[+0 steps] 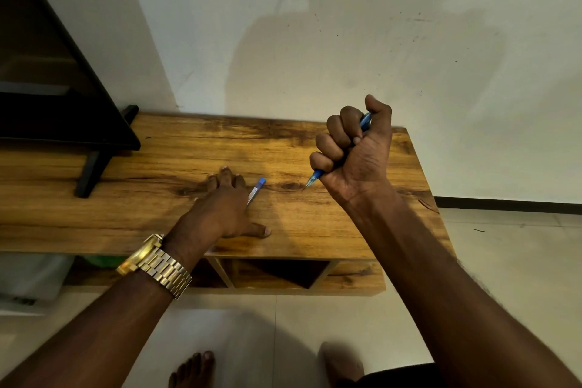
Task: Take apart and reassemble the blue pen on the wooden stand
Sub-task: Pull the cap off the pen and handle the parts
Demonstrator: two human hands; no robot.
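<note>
Gripping the blue plastic pen body [315, 178] in a closed fist, the right hand [352, 151] hovers above the right half of the wooden stand's surface [157, 167], toward its back edge. Pen runs through the fist: clear tip pokes out below the little finger, pointing down-left at the wood; blue rear end shows beside the thumb at top. Forearm rises steeply from the near right, wrist cocked back, palm side facing the camera.

Left hand [226, 208] lies palm-down and spread on the surface near the middle, fingers pointing toward the back edge, thumb splayed toward the front edge. Nothing is visibly pinched in it. A small blue-ended loose pen piece [257, 189], probably the cap or a barrel section, lies on the wood just beside the index finger, possibly touching; cannot tell. Gold metal wristwatch [154, 264] on the left wrist.

Judgement: pen is apart, so the task sits mid-way, at or near the turn toward reassembly. Next move likely calls for the left hand to pick up the loose piece and bring it to the pen, axes aligned, before pressing or screwing. The fist grip hides most of the barrel; a shift to fingertips may be needed first.

Black stand foot [91, 170] sits at the left, well apart.
</note>
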